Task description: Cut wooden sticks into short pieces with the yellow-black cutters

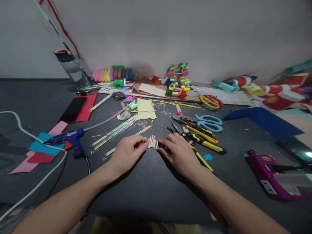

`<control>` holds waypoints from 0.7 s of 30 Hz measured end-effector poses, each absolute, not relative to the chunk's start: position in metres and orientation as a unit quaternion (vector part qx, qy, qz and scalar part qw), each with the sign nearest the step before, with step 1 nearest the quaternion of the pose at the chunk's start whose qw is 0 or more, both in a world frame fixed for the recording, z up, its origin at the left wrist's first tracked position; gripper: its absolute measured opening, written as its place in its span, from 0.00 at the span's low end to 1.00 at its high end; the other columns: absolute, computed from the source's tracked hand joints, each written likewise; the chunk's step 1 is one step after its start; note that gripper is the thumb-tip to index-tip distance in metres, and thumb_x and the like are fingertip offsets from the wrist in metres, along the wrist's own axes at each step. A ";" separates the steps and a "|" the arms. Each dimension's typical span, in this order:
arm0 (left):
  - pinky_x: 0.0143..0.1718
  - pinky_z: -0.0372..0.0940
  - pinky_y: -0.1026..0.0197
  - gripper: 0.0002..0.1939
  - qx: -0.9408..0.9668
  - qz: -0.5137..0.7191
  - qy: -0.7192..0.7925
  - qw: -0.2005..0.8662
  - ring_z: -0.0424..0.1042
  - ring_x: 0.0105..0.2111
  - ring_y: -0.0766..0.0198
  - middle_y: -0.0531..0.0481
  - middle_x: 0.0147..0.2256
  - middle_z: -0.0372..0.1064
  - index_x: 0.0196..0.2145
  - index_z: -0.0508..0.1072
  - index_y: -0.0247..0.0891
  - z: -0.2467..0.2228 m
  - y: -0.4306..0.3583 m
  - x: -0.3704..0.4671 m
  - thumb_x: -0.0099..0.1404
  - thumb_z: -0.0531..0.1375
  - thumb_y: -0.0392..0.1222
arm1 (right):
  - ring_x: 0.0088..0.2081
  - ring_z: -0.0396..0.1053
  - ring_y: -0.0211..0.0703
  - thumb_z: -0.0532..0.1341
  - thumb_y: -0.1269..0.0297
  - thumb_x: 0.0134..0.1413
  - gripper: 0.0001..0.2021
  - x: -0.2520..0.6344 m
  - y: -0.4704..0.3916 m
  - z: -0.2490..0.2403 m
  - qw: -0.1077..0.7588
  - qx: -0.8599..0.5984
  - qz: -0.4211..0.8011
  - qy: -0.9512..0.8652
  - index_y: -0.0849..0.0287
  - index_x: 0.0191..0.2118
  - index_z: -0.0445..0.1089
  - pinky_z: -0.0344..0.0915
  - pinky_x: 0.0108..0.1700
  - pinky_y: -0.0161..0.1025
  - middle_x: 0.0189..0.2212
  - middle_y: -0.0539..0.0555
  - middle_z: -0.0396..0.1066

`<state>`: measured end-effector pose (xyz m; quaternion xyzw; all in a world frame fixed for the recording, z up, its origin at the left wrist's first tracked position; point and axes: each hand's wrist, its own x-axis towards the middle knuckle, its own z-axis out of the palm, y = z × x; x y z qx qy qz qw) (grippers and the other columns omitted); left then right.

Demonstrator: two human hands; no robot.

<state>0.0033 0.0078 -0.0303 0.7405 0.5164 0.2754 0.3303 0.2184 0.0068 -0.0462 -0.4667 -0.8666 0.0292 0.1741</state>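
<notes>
A row of short wooden sticks [152, 142] lies side by side on the dark grey table, slightly fanned. My left hand [130, 149] is at the row's left end, thumb and forefinger closed against the sticks there. At the right end my right hand [179, 151] has its curled fingertips on the last stick; its palm side is hidden. Just behind the left hand lie long wrapped chopsticks [114, 133]. Cutting pliers with yellow and black handles [204, 141] lie beyond the right hand, close to blue-handled scissors [208, 123].
To the left are a blue glue gun [76, 143], its white cable, coloured paper, a phone [74, 109] and a water bottle [73, 70]. A small colourful wheeled model [177, 81] stands at the back. A purple power strip [270, 177] and blue card [263, 120] are at right.
</notes>
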 end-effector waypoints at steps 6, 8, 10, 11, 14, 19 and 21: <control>0.35 0.63 0.61 0.11 0.772 0.254 0.520 0.262 0.71 0.31 0.62 0.50 0.32 0.75 0.40 0.77 0.38 -0.031 0.009 -0.001 0.70 0.56 0.43 | 0.40 0.65 0.50 0.64 0.65 0.61 0.12 0.221 0.002 -0.041 0.180 -0.472 0.023 -0.863 0.62 0.48 0.73 0.65 0.42 0.45 0.37 0.58 0.72; 0.35 0.62 0.61 0.10 0.786 0.236 0.522 0.232 0.70 0.31 0.62 0.49 0.32 0.75 0.42 0.78 0.38 -0.032 0.010 -0.002 0.69 0.58 0.43 | 0.39 0.65 0.50 0.65 0.64 0.60 0.09 0.222 0.002 -0.041 0.173 -0.478 0.014 -0.861 0.61 0.44 0.75 0.64 0.41 0.45 0.36 0.57 0.72; 0.36 0.62 0.60 0.10 0.800 0.217 0.519 0.208 0.71 0.33 0.60 0.48 0.34 0.75 0.43 0.78 0.39 -0.033 0.010 -0.003 0.68 0.59 0.42 | 0.39 0.65 0.47 0.65 0.64 0.60 0.06 0.221 0.002 -0.042 0.163 -0.476 0.008 -0.864 0.60 0.41 0.75 0.65 0.40 0.44 0.35 0.55 0.71; 0.36 0.62 0.60 0.10 0.806 0.209 0.516 0.199 0.71 0.33 0.60 0.48 0.35 0.76 0.43 0.78 0.39 -0.034 0.010 -0.003 0.68 0.60 0.42 | 0.39 0.66 0.45 0.64 0.64 0.61 0.06 0.220 0.003 -0.043 0.160 -0.474 0.006 -0.866 0.60 0.41 0.74 0.65 0.41 0.44 0.35 0.53 0.70; 0.35 0.63 0.60 0.09 0.820 0.191 0.508 0.180 0.72 0.34 0.59 0.48 0.35 0.76 0.43 0.78 0.39 -0.036 0.009 -0.001 0.67 0.61 0.43 | 0.40 0.69 0.43 0.63 0.64 0.63 0.06 0.218 0.003 -0.046 0.153 -0.462 -0.001 -0.874 0.60 0.40 0.72 0.67 0.43 0.44 0.36 0.51 0.70; 0.36 0.65 0.60 0.07 0.826 0.189 0.505 0.165 0.74 0.35 0.58 0.49 0.36 0.78 0.41 0.78 0.40 -0.039 0.009 0.002 0.67 0.62 0.42 | 0.39 0.70 0.42 0.62 0.62 0.64 0.06 0.217 0.005 -0.051 0.164 -0.432 -0.006 -0.887 0.60 0.39 0.72 0.69 0.43 0.44 0.35 0.50 0.71; 0.37 0.66 0.59 0.07 0.824 0.200 0.506 0.160 0.75 0.37 0.58 0.49 0.38 0.78 0.41 0.78 0.40 -0.038 0.011 0.001 0.67 0.62 0.41 | 0.38 0.70 0.41 0.61 0.62 0.65 0.07 0.219 0.006 -0.052 0.175 -0.428 -0.011 -0.886 0.60 0.39 0.72 0.69 0.42 0.43 0.35 0.50 0.71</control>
